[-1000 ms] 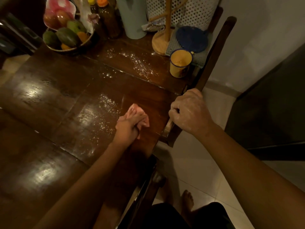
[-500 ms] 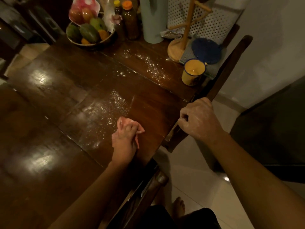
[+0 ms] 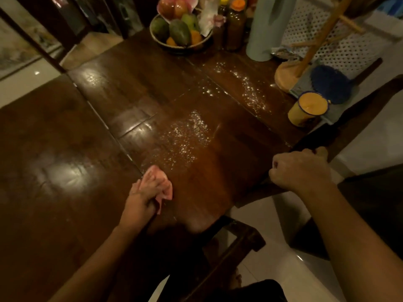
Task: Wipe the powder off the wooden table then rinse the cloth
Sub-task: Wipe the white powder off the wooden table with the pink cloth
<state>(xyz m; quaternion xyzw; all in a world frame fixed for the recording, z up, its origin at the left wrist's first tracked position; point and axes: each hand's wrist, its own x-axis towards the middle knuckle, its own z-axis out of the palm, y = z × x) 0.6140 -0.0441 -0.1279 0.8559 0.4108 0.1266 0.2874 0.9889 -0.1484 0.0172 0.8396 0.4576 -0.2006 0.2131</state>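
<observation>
Head view shows one cloth, two powder patches.

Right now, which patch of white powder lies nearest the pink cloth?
The broad middle patch, just beyond the cloth; the far strip lies by the yellow mug.

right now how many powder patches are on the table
2: a near patch just ahead of the cloth in the left hand, a far patch near the mug. Stray specks lie between them; more may be hidden farther back.

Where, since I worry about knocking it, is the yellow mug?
Head view: the yellow mug stands at the table's right edge, beside the blue scrubber, right of the powder.
</observation>
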